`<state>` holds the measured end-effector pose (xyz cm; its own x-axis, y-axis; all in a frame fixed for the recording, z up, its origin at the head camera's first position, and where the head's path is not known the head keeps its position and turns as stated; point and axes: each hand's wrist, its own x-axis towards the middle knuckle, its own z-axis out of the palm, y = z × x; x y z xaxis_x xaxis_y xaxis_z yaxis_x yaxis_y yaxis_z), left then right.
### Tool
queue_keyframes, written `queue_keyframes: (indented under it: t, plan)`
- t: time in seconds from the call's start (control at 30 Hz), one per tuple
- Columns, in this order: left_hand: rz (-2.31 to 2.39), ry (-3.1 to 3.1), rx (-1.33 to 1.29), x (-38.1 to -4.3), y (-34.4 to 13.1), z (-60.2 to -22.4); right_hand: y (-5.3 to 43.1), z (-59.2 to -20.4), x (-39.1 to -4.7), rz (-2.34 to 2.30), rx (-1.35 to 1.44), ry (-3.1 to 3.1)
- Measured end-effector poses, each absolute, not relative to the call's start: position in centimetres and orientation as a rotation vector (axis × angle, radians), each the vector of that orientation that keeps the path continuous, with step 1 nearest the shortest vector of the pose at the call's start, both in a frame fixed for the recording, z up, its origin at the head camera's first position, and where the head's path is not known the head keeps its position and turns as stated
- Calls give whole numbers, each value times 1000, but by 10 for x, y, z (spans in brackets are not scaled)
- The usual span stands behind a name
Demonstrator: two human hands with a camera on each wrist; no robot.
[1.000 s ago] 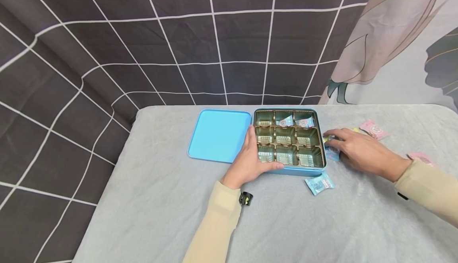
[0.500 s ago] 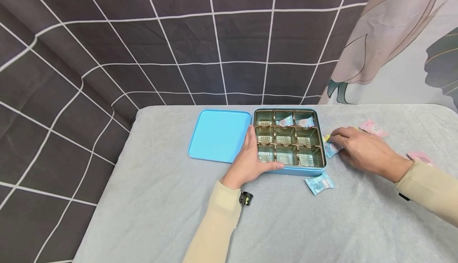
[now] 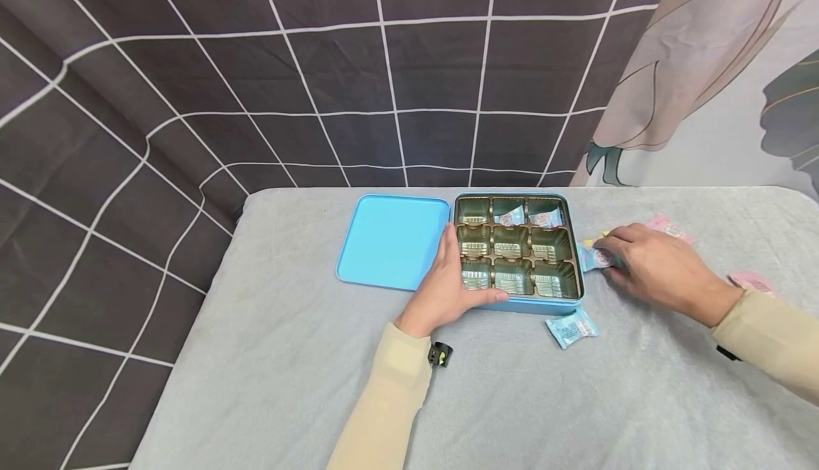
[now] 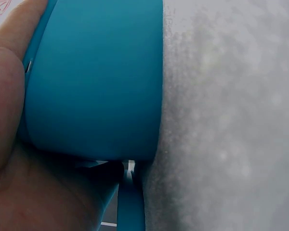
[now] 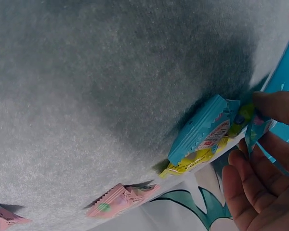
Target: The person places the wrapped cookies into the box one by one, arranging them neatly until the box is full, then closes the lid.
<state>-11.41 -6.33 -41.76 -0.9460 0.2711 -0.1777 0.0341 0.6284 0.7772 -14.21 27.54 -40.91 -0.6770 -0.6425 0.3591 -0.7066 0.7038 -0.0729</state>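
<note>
In the head view, an open blue tin (image 3: 537, 305) holds a gold tray of nine square compartments. Blue-wrapped candies (image 3: 510, 217) sit in its back-middle and back-right compartments. My left hand (image 3: 441, 292) braces the tin's front left corner, straight fingers along its left side, thumb along its front. Right of the tin, my right hand (image 3: 659, 267) pinches a blue-wrapped candy (image 5: 256, 129) between thumb and fingers, partly hidden by them. Close by in the right wrist view lie another blue candy (image 5: 202, 127) and a yellow-wrapped candy (image 5: 192, 161).
The blue lid (image 3: 393, 242) lies flat against the tin's left side. Another blue candy (image 3: 571, 328) rests before the tin's front right corner. Pink candies (image 3: 753, 283) lie to the right on the grey cloth (image 3: 288, 370). A dark gridded curtain (image 3: 429, 65) hangs behind.
My right hand has shifted slightly right and back, and the blue candy at its fingertips has turned a little. The left hand and tin stay put.
</note>
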Motion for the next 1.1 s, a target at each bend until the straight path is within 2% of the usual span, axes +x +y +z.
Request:
queue_keyframes:
  t: [0.23,1.1]
  plan:
    - [1232,2568,251,-114,-64,-417,277,-405,-139,270,934,-2668]
    - [1236,2578,264,-114,-63,-416,280,-392,-139,336,749,-2743]
